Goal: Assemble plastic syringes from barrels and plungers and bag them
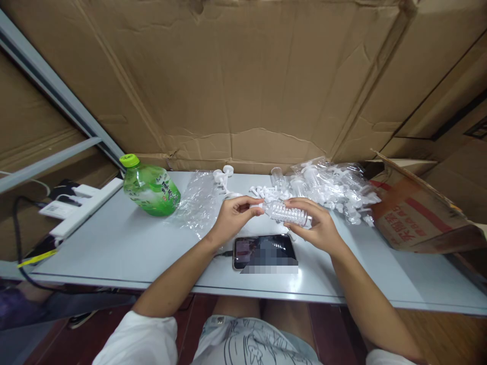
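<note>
Hands meet just above the table's middle, over the phone (265,251) near the front edge. My right hand (317,228) is wrapped around a small clear ribbed bottle (287,213), held sideways, fingers closed along its body. My left hand (232,215) pinches at its left end, thumb and fingertips narrowed on what may be a white cap; I cannot make it out clearly. I judge the bottle light, thin-walled, slightly springy and rather slick, so the ribbed body gives the best hold. More white pump parts (266,191) and a bag of them (335,185) lie along the back edge, a green drink bottle (150,187) toward the back left corner.
</note>
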Tool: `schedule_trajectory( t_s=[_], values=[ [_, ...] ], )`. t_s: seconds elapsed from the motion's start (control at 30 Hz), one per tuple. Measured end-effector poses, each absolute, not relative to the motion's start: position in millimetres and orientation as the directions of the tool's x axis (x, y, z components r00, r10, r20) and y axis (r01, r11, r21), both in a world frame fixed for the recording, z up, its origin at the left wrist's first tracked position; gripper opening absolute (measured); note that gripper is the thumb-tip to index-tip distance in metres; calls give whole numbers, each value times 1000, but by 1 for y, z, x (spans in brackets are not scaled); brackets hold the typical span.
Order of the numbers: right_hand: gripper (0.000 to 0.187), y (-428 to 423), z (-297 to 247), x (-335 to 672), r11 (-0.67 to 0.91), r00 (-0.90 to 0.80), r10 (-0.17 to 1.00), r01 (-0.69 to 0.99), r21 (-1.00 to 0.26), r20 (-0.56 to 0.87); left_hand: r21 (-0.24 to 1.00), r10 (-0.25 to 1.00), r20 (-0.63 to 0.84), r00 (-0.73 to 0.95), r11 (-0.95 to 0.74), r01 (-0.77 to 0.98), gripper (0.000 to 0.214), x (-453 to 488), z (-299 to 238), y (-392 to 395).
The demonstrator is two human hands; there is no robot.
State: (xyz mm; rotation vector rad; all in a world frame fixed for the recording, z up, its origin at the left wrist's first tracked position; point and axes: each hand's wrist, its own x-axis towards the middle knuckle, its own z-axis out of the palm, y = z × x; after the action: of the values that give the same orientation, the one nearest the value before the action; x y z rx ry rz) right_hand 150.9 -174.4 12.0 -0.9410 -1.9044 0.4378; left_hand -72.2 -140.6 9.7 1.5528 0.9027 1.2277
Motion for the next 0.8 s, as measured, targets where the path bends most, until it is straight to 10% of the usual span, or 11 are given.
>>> schedule_trajectory(
  t_s=[0.3,0.57,0.8],
  values=[
    [41,-174,12,157,475,-227,878,306,-825,422,882,848,437,299,-469,40,20,-74,11,-142],
    [32,-171,11,142,26,-279,958,-169,-985,74,389,391,832,394,-917,89,19,-77,6,-139],
    [29,-170,10,144,70,-191,977,-110,-992,90,935,840,343,420,-348,-67,42,-71,4,-137]
  ],
)
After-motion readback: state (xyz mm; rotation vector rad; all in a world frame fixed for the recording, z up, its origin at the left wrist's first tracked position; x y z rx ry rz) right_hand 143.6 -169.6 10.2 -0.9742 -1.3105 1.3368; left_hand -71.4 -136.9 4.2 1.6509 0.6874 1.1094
